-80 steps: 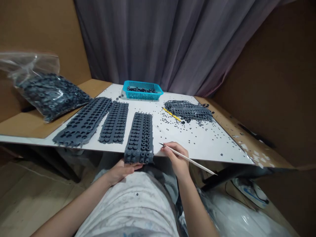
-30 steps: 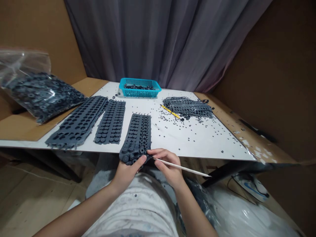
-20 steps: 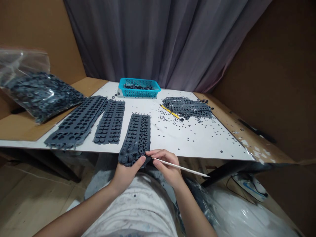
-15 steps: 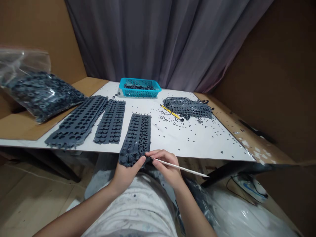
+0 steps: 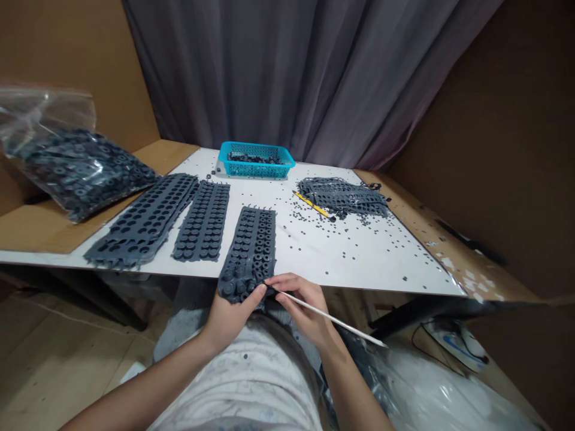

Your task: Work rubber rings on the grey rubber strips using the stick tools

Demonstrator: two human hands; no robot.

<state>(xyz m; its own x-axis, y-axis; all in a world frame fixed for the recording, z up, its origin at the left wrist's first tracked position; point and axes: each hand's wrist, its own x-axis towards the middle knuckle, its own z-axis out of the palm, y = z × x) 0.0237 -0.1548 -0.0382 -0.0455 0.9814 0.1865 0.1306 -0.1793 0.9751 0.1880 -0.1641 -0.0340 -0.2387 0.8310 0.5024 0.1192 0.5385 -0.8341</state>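
Note:
A dark grey rubber sheet with rows of round moulded parts lies partly on the white table, its near end bent over the front edge. My left hand grips that near end, thumb on top and fingers hidden underneath. In my right hand is a thin white stick, pinched between thumb and fingers. The stick's inner tip meets the sheet's near right corner beside my left thumb, where the exact contact is hidden. Its other end points down to the right, past the wrist.
Left of the held sheet lie another moulded sheet and a stack of perforated sheets. A clear bag of rubber rings stands far left. At the back is a blue basket; a yellow pen-like tool lies by scrap sheets and scattered discs.
The stick's outer end has swung down and slightly right as my right hand turned. My left hand keeps its grip on the sheet. The view has shifted slightly.

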